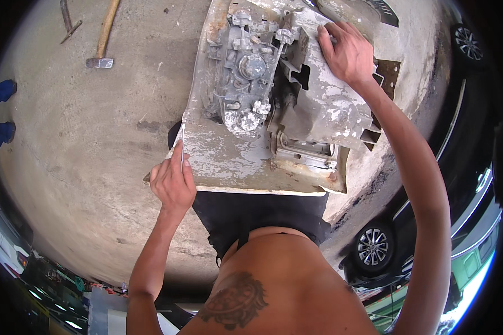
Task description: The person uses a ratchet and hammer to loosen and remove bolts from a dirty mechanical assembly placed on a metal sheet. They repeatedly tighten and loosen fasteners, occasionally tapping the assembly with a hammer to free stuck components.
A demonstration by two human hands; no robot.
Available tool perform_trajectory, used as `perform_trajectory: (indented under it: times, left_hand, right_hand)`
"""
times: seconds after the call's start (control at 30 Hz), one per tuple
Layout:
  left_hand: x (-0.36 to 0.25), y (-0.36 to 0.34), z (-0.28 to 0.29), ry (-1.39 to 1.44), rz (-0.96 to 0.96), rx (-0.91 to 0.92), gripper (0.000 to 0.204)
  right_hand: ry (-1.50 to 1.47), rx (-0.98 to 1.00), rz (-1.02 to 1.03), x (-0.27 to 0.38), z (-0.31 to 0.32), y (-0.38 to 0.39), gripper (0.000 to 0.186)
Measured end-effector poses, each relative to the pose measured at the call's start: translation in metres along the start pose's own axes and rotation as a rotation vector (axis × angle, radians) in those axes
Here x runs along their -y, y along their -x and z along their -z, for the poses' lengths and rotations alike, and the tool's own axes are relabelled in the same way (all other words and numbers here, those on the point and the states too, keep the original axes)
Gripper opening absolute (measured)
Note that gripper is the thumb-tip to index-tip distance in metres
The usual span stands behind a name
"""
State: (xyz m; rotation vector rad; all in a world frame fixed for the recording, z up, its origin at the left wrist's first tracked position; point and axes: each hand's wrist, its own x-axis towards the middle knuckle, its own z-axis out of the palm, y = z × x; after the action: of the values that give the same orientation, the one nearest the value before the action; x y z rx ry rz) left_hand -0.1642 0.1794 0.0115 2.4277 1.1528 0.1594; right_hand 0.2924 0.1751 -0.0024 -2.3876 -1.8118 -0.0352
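A weathered, paint-flaked metal panel (218,167) lies in front of me, bearing a dusty mechanism (240,78) with round fittings and a bent sheet-metal housing (327,106) with cutouts. My left hand (173,178) is closed on the panel's left edge near the front, index finger pointing up along it. My right hand (346,53) is closed over the upper part of the housing, fingers curled on it. A rectangular metal frame (304,156) sits at the panel's lower right.
A hammer (103,50) and two rod-like tools (67,22) lie on the concrete floor (95,167) at upper left. Someone's feet in blue (0,134) are at the far left. A dark car (408,245) stands along the right, a white vehicle (3,245) at lower left.
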Motion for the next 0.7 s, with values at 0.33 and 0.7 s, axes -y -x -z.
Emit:
perform_trajectory:
  times: [0.33, 0.7]
  left_hand:
    - [0.000, -0.002, 0.006, -0.058, 0.083, 0.031, 0.040]
    - [0.019, -0.082, 0.050, 0.317, 0.298, 0.610, 0.029]
  right_hand:
    - [-0.032, 0.085, -0.178, 0.018, 0.015, -0.006, 0.052]
    - [-0.067, 0.071, -0.257, 0.022, 0.021, 0.005, 0.051]
